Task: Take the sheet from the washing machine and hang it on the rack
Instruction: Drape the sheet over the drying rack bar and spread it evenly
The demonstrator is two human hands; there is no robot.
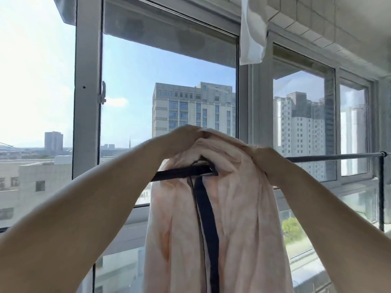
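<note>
A pale pink sheet [237, 208] with a dark navy border strip hangs in a long bunch in the middle of the view, reaching past the bottom edge. My left hand [186, 134] grips its bunched top from the left. My right hand [268, 159] grips the top from the right. Both arms are stretched forward and up. The rack's grey top bar [334, 156] runs level to the right behind the sheet, ending at a dark upright post [381, 193]. The sheet's top is at about bar height; whether it rests on the bar is hidden.
Large glass windows with grey frames [87, 102] stand right behind the rack, with high-rise buildings outside. A white cloth [252, 32] hangs from above at the upper right. A tiled ceiling ledge [338, 28] runs along the top right.
</note>
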